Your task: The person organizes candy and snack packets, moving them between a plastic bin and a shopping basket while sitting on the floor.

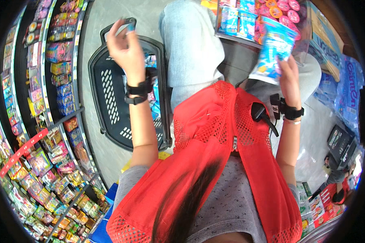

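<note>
My right hand (288,73) grips a blue plastic snack bag (273,50) by its lower side, with the bag raised in front of a clear display bin (240,39). My left hand (123,50) is blurred, above the far end of a black plastic shopping basket (111,97). Its fingers are curled and apart; a small blue patch shows at the thumb tip, too blurred to name. Colourful packets (154,100) lie inside the basket, partly hidden by my left forearm. The basket's handle (105,33) lies folded out behind my left hand.
Shelves of packaged sweets (60,70) line the left side. The display bin holds blue packets and round pink and orange packages (287,7). A cardboard box (327,45) and blue plastic-wrapped packs (346,91) stand on the right. Another person (337,182) is at the lower right.
</note>
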Demonstrator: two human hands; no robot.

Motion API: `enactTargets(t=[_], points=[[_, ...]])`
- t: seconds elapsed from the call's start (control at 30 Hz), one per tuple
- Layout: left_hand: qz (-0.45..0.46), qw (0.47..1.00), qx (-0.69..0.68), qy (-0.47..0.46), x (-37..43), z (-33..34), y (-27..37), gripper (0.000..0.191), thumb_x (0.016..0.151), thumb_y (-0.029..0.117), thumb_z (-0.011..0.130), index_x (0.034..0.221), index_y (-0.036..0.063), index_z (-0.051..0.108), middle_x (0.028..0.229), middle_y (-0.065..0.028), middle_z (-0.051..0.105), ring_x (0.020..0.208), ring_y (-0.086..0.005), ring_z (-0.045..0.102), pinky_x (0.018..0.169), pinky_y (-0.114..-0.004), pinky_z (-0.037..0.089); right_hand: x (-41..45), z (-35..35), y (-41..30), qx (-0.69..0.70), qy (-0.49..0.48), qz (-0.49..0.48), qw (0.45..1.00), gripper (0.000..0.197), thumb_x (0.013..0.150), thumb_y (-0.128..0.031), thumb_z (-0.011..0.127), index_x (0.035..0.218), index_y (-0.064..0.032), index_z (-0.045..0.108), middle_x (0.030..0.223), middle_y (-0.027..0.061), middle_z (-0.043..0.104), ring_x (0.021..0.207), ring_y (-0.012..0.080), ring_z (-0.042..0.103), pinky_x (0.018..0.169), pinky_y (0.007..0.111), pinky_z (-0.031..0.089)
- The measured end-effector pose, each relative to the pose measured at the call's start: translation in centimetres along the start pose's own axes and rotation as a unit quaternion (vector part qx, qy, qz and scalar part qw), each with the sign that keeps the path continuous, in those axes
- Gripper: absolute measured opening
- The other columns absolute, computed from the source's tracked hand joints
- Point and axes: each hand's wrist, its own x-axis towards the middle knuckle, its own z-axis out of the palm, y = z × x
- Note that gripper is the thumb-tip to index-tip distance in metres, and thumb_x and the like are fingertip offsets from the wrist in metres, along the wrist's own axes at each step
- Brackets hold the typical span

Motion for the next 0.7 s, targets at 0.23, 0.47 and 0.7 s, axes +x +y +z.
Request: enactTargets(t=[0.23,0.47,0.7], points=[[-0.219,0.939,0.246,0.098,-10.2,-15.6,-16.7,0.009,0.077,0.001,0.055,0.085,-0.0005,0.059,0.079,-0.0068,0.06,0.075,-0.014,0.056,0.07,-0.026,0.046,-0.2,-7.6,5.2,0.037,0.242,-0.07,0.967,0.027,0.088,-0.014,0.051,0.109,0.0022,0.052,0.111,0.0074,0.055,0.102,0.0145,0.052,0.09,0.03,0.039],[-0.315,0.751,0.562,0.145,-20.2,-17.5,-20.1,0.065,0.061,0.02,0.071,0.116,0.0024,0.042,0.108,-0.0208,0.046,0.096,-0.0395,0.05,0.085,-0.045,0.043,1.1,-3.6,2.9,0.059,0.239,-0.016,0.969,0.024,0.09,-0.016,0.048,0.106,0.0003,0.054,0.1,0.004,0.057,0.092,0.0112,0.054,0.082,0.025,0.041],[-0.48,0.69,0.542,0.006,-22.7,-20.1,-20.4,0.084,0.053,0.034,0.08,0.115,-0.0038,0.038,0.106,-0.0229,0.055,0.098,-0.0393,0.055,0.087,-0.044,0.044,1.2,-0.6,2.5,-0.03,0.234,-0.019,0.972,0.02,0.089,-0.016,0.049,0.101,-0.0002,0.054,0.094,0.0019,0.057,0.083,0.0078,0.052,0.074,0.023,0.041]])
